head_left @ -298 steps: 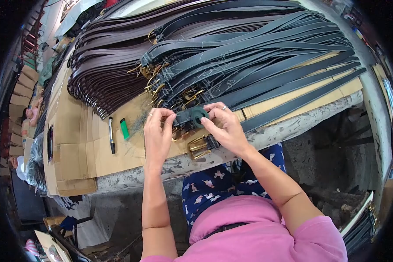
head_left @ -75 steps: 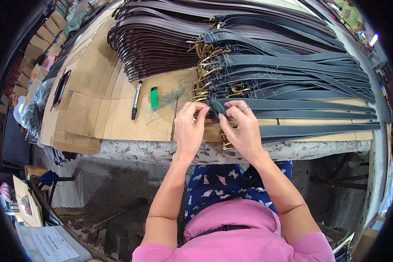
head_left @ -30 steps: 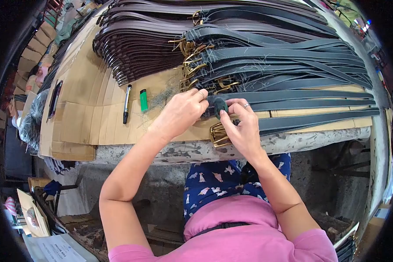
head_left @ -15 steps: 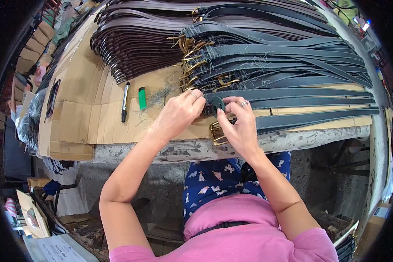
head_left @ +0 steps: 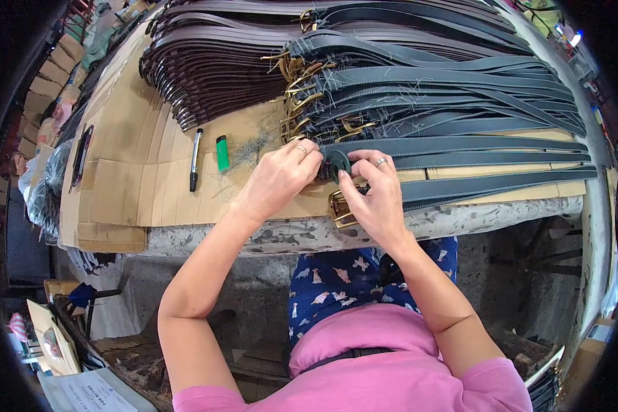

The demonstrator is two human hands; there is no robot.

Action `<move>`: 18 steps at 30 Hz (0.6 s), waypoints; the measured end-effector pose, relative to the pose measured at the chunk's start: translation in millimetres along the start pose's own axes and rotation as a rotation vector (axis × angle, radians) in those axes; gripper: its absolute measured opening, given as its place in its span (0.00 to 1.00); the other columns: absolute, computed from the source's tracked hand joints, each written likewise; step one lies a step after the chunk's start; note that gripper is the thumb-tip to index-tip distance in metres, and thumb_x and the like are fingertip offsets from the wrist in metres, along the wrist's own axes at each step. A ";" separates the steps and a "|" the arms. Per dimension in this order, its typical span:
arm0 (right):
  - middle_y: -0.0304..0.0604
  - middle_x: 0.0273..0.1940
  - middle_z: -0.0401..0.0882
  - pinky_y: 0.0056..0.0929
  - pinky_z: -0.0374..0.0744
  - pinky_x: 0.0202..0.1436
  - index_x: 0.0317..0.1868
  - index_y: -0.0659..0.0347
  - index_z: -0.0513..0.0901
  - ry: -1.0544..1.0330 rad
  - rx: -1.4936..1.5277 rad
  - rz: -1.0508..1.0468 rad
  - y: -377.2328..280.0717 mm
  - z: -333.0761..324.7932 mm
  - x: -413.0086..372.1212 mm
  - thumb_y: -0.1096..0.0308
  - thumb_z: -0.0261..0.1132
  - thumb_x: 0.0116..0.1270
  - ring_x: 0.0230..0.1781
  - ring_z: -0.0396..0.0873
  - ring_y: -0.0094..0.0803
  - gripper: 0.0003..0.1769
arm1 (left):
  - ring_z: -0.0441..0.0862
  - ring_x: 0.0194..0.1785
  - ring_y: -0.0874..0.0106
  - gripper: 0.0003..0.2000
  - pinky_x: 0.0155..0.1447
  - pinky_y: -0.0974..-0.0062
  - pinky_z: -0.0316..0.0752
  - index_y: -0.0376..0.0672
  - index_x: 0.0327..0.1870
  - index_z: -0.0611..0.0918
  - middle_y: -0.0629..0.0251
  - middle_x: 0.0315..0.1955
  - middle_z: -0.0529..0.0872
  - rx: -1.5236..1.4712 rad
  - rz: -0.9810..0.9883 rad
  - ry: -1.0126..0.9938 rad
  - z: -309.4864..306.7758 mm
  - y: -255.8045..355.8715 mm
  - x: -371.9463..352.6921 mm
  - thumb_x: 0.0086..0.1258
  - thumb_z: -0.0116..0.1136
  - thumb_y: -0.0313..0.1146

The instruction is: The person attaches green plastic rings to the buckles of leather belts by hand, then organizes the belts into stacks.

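Note:
Several dark grey leather belts (head_left: 460, 146) with gold buckles lie side by side, stitched along their edges. My left hand (head_left: 281, 175) is closed in a pinch at the buckle end of one belt; its fingertips cover that buckle. In my right hand (head_left: 376, 196), thumb and fingers grip a small dark green tool with a round body (head_left: 339, 162), pressed near the same belt end. Its working tip is hidden. Under my right hand, the nearest belt (head_left: 467, 190) lies along the table's front edge, its gold buckle (head_left: 341, 209) left of my wrist.
Brown belts (head_left: 220, 75) are stacked at the back. A green lighter (head_left: 222, 154), a marker pen (head_left: 196, 161) and loose thread clippings (head_left: 254, 146) lie on the cardboard (head_left: 123, 185). Grey belts (head_left: 419, 86) with thread ends fill the right. A person (head_left: 48, 123) is at far left.
The round green tool has turned slightly and shifted a little left and down with my right fingers. My left hand stays almost in place.

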State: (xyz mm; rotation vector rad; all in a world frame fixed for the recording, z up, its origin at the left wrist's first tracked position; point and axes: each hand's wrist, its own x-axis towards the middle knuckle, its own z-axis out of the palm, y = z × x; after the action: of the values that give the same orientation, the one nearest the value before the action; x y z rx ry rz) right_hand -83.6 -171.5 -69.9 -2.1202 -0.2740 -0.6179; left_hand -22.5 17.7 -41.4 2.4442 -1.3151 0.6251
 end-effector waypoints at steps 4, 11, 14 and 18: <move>0.51 0.46 0.81 0.42 0.73 0.55 0.29 0.66 0.78 0.007 -0.002 -0.009 0.9 0.8 -0.2 0.71 0.68 0.61 0.50 0.76 0.48 0.09 | 0.85 0.44 0.62 0.09 0.46 0.68 0.82 0.40 0.39 0.80 0.62 0.41 0.85 -0.005 -0.015 0.000 -0.7 0.9 -0.6 0.58 0.66 0.24; 0.51 0.46 0.81 0.42 0.73 0.55 0.31 0.66 0.78 0.012 0.008 -0.006 1.8 1.1 -1.1 0.71 0.68 0.61 0.51 0.76 0.48 0.08 | 0.85 0.44 0.62 0.09 0.47 0.68 0.82 0.39 0.39 0.82 0.61 0.41 0.86 -0.025 -0.043 0.027 -0.3 1.6 -1.6 0.58 0.67 0.23; 0.51 0.46 0.80 0.42 0.73 0.55 0.31 0.66 0.78 0.013 0.027 0.020 1.5 0.2 -0.8 0.71 0.68 0.62 0.51 0.76 0.47 0.08 | 0.85 0.43 0.62 0.09 0.47 0.68 0.82 0.39 0.39 0.82 0.61 0.41 0.86 -0.039 -0.053 0.043 0.2 1.8 -2.0 0.58 0.67 0.23; 0.51 0.46 0.80 0.42 0.73 0.55 0.31 0.66 0.78 0.002 -0.007 0.000 0.6 -0.9 -0.7 0.71 0.68 0.62 0.51 0.76 0.48 0.08 | 0.86 0.43 0.61 0.09 0.47 0.68 0.82 0.39 0.39 0.82 0.60 0.41 0.86 -0.040 -0.054 0.057 0.9 2.0 -1.6 0.59 0.67 0.23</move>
State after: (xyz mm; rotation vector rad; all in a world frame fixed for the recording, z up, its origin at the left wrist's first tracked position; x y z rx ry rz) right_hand -84.3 -172.5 -70.2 -2.1264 -0.2709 -0.6224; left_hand -24.8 17.3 -42.9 2.4028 -1.2239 0.6431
